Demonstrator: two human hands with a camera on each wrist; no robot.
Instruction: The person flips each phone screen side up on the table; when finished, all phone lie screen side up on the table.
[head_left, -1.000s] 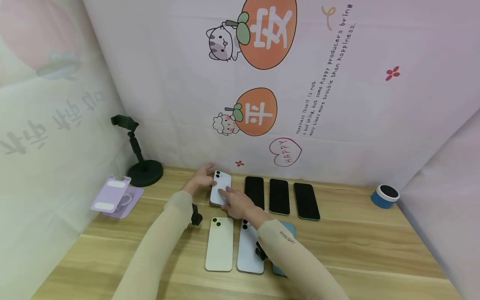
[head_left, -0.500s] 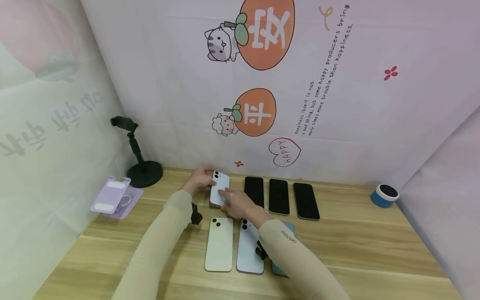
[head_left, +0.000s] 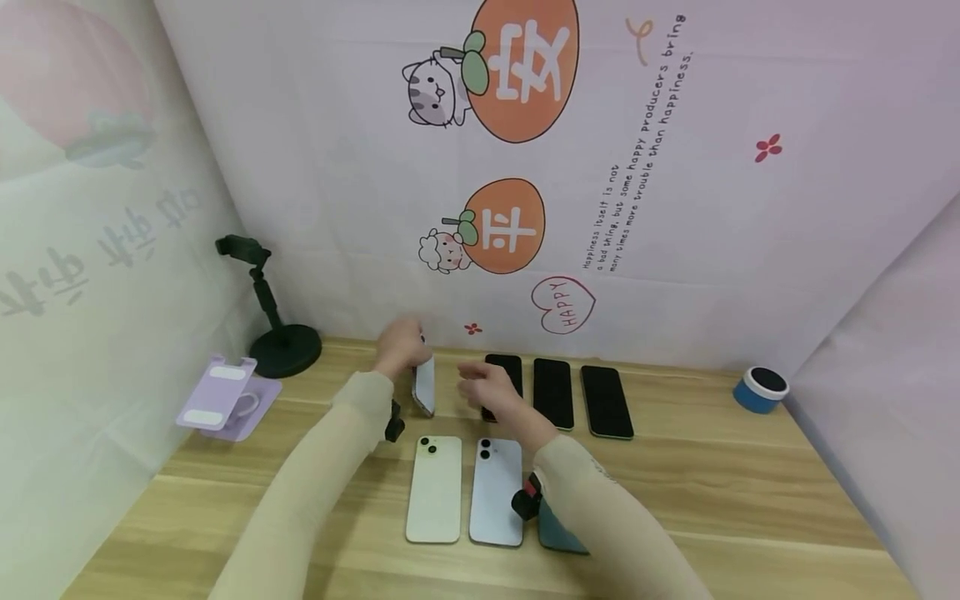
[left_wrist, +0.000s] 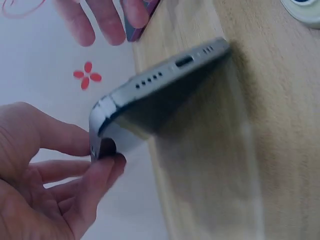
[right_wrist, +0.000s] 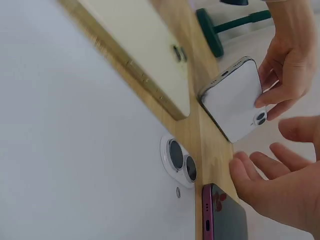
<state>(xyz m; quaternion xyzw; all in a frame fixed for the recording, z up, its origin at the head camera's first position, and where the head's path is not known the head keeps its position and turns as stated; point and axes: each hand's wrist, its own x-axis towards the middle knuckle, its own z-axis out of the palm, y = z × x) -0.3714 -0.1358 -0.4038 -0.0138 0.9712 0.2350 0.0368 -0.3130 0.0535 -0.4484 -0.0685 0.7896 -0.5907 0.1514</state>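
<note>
Left hand (head_left: pixel 401 344) pinches the now-tilted phone (right_wrist: pixel 232 102), table (head_left: pixel 712 483) contact unclear; empty right hand (head_left: pixel 491 389) withdraws to three o'clock: one-handed handling.

The right sleeve (head_left: pixel 618 525) is long, plain cream-beige, with a small dark marking (head_left: pixel 603 472) along its upper face, too faint to read, and a small blocky black device with a red patch (head_left: pixel 533 487) at its wrist end. Left of the right sleeve, the left sleeve (head_left: pixel 307 467) matches in colour, with another black device (head_left: pixel 393 425). The left hand (head_left: pixel 401 344) and right hand (head_left: pixel 491 390) are bare.
</note>
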